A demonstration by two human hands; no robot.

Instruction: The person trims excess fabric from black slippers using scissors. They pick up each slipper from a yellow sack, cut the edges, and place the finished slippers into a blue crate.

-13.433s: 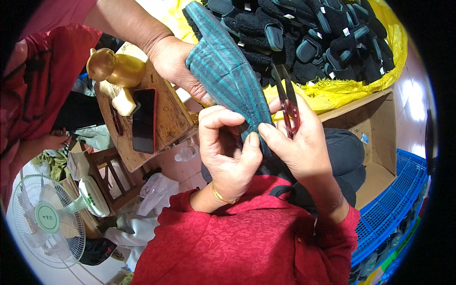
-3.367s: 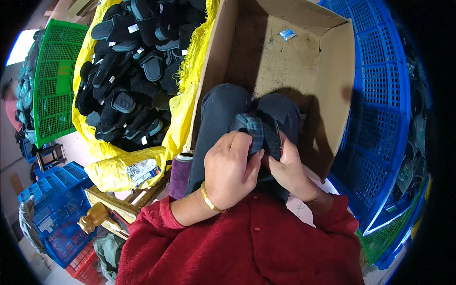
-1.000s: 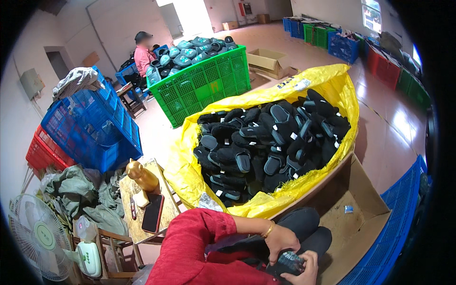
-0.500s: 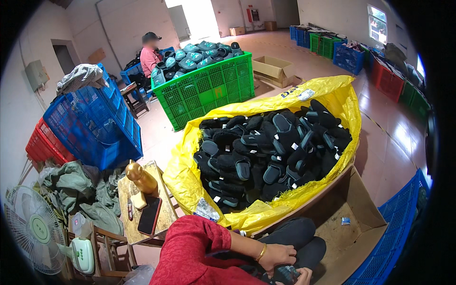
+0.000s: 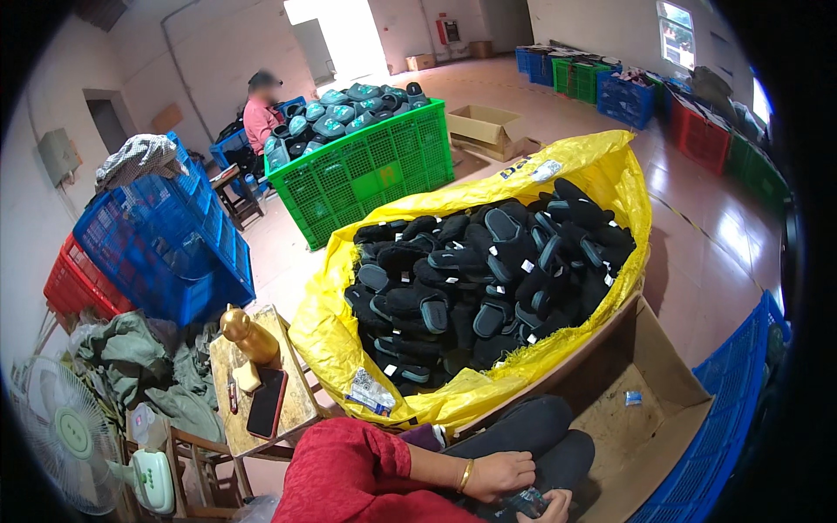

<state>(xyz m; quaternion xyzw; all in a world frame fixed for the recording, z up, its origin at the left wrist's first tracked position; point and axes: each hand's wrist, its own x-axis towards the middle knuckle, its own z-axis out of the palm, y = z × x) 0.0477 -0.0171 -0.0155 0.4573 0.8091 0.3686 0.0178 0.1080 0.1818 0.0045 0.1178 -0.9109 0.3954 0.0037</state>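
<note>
In my lap is a dark piece with a teal print [image 5: 526, 500], mostly hidden by my hands; it looks like a slipper. My left hand [image 5: 500, 475], with a gold bangle at the wrist, lies over its upper side with curled fingers. At the lower edge my right hand [image 5: 553, 506] grips its right side, thumb and fingers closed. Just beyond my knees a big yellow woven sack [image 5: 639, 179] gapes, full of black fuzzy slippers [image 5: 440, 309] with grey soles and small white tags.
A cardboard box [image 5: 649, 349] with a small blue packet stands right of my legs, beside a blue crate [image 5: 741, 418]. To my left are a wooden stool [image 5: 296, 410] holding a gold flask and phone, and a fan [image 5: 74, 436]. A green crate [image 5: 366, 174] of slippers stands ahead; a person sits behind it.
The whole view has shifted slightly left as my head turned. My hands stay together on the dark piece in my lap, with only a small shift of the left hand's fingers.
</note>
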